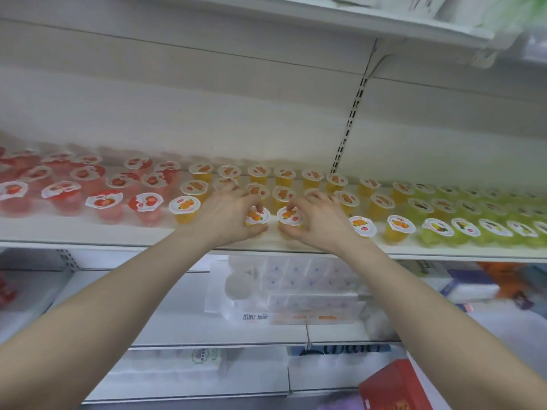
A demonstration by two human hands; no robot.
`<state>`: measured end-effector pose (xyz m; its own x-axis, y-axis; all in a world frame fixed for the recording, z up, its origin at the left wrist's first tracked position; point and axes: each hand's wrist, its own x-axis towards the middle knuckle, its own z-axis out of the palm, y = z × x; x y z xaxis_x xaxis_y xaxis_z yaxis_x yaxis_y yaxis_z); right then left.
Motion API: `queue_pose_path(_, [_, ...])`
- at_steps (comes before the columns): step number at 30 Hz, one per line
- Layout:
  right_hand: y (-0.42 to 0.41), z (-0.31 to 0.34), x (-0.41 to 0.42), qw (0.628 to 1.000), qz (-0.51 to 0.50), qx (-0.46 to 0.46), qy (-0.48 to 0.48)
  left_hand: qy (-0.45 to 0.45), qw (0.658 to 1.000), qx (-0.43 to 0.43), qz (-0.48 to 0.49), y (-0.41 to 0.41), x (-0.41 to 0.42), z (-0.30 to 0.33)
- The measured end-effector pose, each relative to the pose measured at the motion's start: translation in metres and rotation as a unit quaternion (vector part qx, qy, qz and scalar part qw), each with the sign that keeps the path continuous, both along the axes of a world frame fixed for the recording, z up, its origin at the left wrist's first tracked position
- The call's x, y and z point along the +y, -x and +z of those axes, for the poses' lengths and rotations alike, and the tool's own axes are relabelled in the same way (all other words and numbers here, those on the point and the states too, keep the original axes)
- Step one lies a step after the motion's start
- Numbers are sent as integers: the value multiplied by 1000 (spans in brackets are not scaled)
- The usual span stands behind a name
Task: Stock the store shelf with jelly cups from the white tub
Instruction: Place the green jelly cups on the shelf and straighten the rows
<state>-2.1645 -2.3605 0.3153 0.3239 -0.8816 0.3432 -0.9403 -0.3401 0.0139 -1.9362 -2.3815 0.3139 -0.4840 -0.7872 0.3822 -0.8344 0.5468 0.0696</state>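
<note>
Bare forearms (124, 294), then hands among crowded orange cups (313, 176), tissue packs (296, 291) below.

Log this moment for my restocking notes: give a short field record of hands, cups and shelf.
left hand: grips an orange jelly cup with a white foil lid
right hand: grips a second orange jelly cup
placement: both cups in the front row of the white store shelf
shelf order: red jelly cups left, orange middle, green jelly cups right
white tub: not in view
</note>
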Motion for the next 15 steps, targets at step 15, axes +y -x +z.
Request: queue_pose_path(15, [-18, 42, -67, 972, -95, -46, -212, -123, 988, -59, 78, 15, -55, 35])
